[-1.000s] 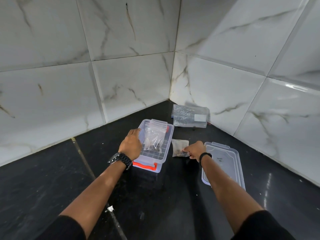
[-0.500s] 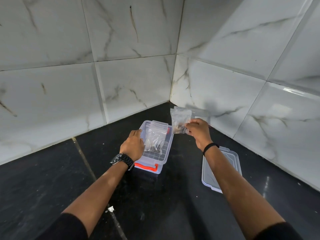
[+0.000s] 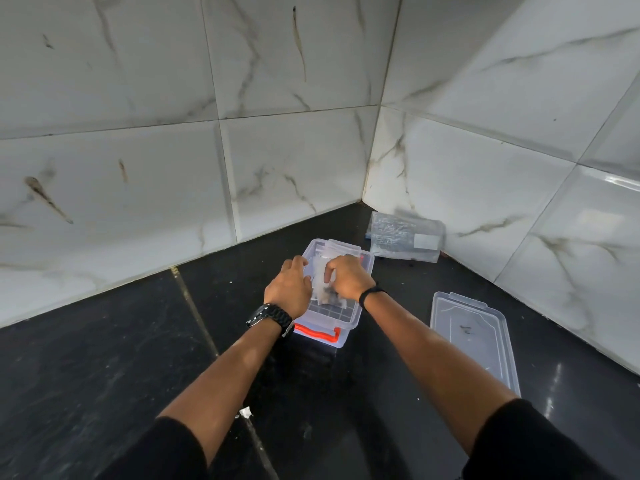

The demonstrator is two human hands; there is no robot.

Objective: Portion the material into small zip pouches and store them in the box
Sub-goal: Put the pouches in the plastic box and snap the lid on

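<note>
A clear plastic box [image 3: 341, 325] with an orange latch sits on the black counter near the wall corner. Clear zip pouches stand inside it. My right hand [image 3: 349, 278] is over the box and pinches a small zip pouch [image 3: 329, 296] holding dark material, lowered among the others. My left hand [image 3: 289, 289] rests on the box's left rim, its fingers touching the pouches inside. How its fingers lie on the pouches is partly hidden.
The box's clear lid [image 3: 474, 337] lies flat to the right. A larger clear bag with a white label [image 3: 405, 240] leans against the right wall in the corner. White marble tile walls close in behind and on the right. A white scrap [image 3: 245, 412] lies near me.
My right hand lifted the filled pouch off the counter, carried it up and left, and now holds it down inside the box. My left hand stayed at the box's left side.
</note>
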